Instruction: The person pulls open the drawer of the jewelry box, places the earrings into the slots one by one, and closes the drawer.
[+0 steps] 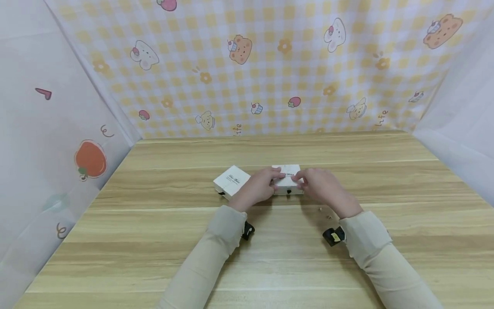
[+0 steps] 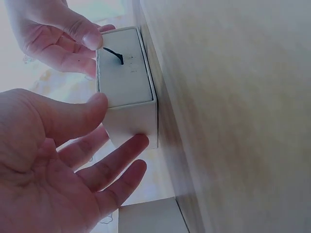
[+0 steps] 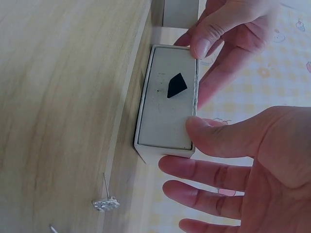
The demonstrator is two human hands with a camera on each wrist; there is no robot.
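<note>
A small white drawer-style jewelry box (image 1: 287,183) with dark script on its lid sits on the table between both hands. Its front panel carries a black ribbon tab (image 3: 177,86). My left hand (image 1: 262,183) holds the box's left side, thumb at the front upper edge and other fingers along the side wall. From the right, my right hand (image 1: 318,185) grips it the same way, thumb on the front edge. The drawer front lies flush within the sleeve in both wrist views. Left of it stands a second white box (image 1: 232,180), partly behind the left forearm.
A sparkly stud earring (image 3: 105,204) lies on the wooden table (image 1: 285,266) near the right wrist, with another small stud (image 1: 320,209) close by. A yellow checked cloth (image 1: 270,68) hangs behind the table, and white sheets flank it on both sides.
</note>
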